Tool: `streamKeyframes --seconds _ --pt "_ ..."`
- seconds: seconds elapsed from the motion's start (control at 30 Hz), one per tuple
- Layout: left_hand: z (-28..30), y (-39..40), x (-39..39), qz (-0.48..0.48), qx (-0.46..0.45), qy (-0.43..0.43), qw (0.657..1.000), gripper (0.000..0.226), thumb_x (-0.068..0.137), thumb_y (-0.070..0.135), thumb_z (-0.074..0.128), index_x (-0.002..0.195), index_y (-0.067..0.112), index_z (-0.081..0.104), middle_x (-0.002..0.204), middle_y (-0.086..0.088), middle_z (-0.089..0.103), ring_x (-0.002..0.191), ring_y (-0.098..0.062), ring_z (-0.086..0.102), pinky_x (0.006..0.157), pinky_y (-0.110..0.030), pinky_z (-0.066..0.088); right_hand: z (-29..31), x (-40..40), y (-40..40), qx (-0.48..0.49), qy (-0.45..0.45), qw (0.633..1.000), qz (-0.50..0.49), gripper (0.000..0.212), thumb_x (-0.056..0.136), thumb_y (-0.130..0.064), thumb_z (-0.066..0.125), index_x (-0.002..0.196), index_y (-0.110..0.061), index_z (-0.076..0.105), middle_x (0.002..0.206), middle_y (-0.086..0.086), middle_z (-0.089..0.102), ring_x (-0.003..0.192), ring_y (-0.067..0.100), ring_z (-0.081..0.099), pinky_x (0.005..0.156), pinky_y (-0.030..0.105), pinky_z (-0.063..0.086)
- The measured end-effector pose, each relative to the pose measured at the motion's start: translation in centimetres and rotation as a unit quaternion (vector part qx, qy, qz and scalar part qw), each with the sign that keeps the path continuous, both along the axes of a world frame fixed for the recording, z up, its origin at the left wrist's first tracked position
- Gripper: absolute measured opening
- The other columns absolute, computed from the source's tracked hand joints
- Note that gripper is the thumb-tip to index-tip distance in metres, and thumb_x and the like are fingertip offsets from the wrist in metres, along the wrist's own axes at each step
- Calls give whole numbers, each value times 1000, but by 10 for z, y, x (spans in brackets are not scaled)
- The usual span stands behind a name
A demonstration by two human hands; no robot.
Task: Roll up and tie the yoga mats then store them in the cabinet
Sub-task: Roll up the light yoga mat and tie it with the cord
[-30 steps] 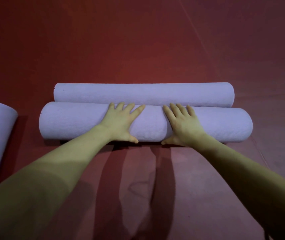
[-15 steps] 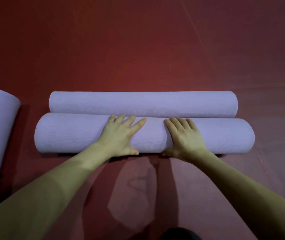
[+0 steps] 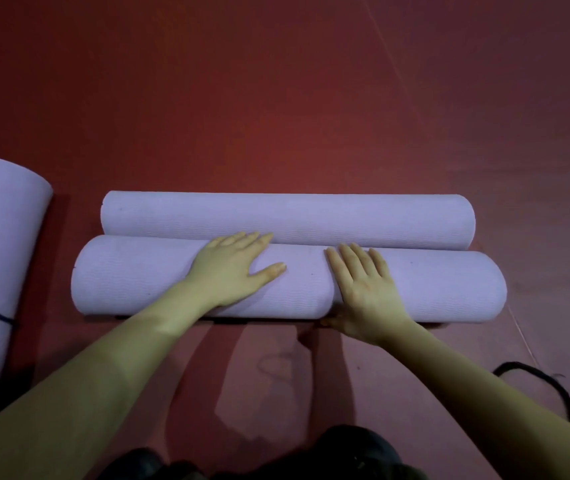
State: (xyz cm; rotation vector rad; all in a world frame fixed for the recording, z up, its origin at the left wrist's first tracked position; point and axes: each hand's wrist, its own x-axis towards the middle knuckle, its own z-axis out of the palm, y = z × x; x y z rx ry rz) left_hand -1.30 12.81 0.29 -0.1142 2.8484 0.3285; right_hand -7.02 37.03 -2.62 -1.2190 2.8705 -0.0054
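Foam-soft and light by my guess, the near lilac roll [image 3: 138,275] lies on the red floor [image 3: 276,116] against a second roll [image 3: 311,216], my left hand [image 3: 231,268] and right hand [image 3: 366,289] flat on top, grip unclosed; I'd clasp around its middle.

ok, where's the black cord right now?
In the head view the black cord lies loose on the red floor at lower right, beside the right forearm and nearer the person than the rolled mat under both hands.

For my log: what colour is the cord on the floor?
Black, or very dark; the cord shows in the head view.
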Motion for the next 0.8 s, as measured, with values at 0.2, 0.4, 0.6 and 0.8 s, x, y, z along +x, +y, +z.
streamKeyframes --seconds 0.2,0.4,0.6,0.8 --pt "-9 -1 -29 8 -18 -58 998 69 89 70 14 150 37 10 159 4 -9 146 -18 -6 118 -44 2 -4 -3 6 -7 4 999 31 115 52 -70 75 139 -8 33 140 25 46 129 41 44 104 57 30" --pt "-13 -14 -67 33 -62 -29 997 67 90 69 15 150 38 9 159 0 -12 146 -24 -8 117 -46 -4 -2 -15 4 -106 45 992 53 90 68 -65 64 138 -13 42 119 16 51 106 36 51 96 49 32" --pt "-9 -11 -87 84 -63 6 994 66 93 65 16 151 35 8 160 -3 -9 145 -28 -7 117 -45 -3 10 -40 -13 -46 -49 997 -23 77 83 -68 23 148 -27 31 151 8 36 142 28 28 115 48 0" --pt "-13 -21 -101 103 -66 20 992 65 93 64 18 151 35 9 160 -3 -7 145 -28 -5 117 -44 -2 19 -88 -49 3 -96 991 -93 84 83 -70 2 152 -24 20 159 3 19 146 17 13 116 46 6"
